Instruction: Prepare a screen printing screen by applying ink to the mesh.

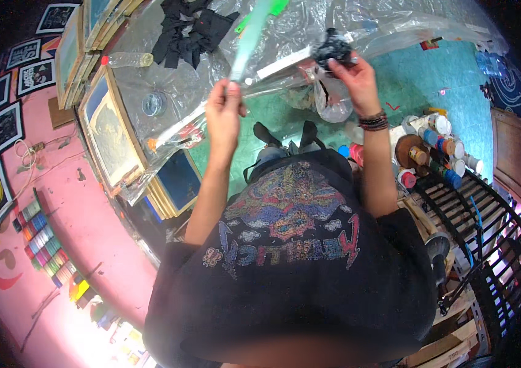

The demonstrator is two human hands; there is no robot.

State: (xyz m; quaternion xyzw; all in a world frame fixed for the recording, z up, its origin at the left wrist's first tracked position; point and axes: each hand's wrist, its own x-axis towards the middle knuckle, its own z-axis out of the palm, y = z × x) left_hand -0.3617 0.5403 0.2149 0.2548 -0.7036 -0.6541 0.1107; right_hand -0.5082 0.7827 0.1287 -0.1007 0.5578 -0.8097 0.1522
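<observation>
My left hand is closed on the lower end of a long, flat, pale green strip. The strip points up and away, and its far end runs out of the picture. Between the thumb and fingers of my right hand is a crumpled black rag, bunched up with lighter glints on it. Both hands are raised in front of me, apart from each other, near the edge of a table covered in clear plastic sheet. Dark cloth scraps lie heaped on that sheet, left of the strip.
A bottle with a red cap and a clear jar stand or lie at the left. Wooden-framed screens lean there too. A clear plastic bag hangs at the table edge. Paint pots and a black rack are at my right.
</observation>
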